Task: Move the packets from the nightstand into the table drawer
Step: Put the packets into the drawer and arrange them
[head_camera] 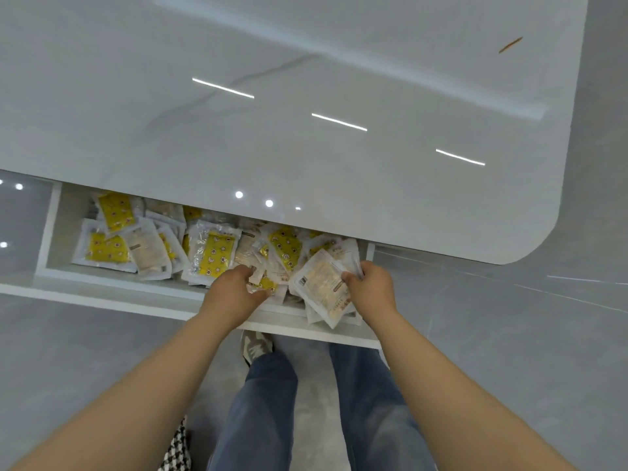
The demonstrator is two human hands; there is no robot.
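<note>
In the head view, a glossy white stone-look table top (306, 147) with a rounded corner fills the upper part. A shallow white drawer (112, 277) stands pulled out beneath its near edge. The drawer holds a loose heap of clear plastic packets (108, 248), some with yellow patterned filling, others beige, overlapping from the left part to the right end.

The left hand (234, 288) reaches into the middle of the drawer, fingers and thumb curled round packets in the heap. The right hand (370, 287) grips a bundle of beige packets (323, 283) at the drawer's right end; the bundle tilts over the front wall, its lower corner past the rim.

A small brown sliver (510, 44) lies on the table top, far right. Below the drawer are blue jeans (265, 402), a grey-and-white sneaker (255, 346) on the grey floor (509, 334), and a black-and-white houndstooth fabric (176, 450) at the bottom edge.
</note>
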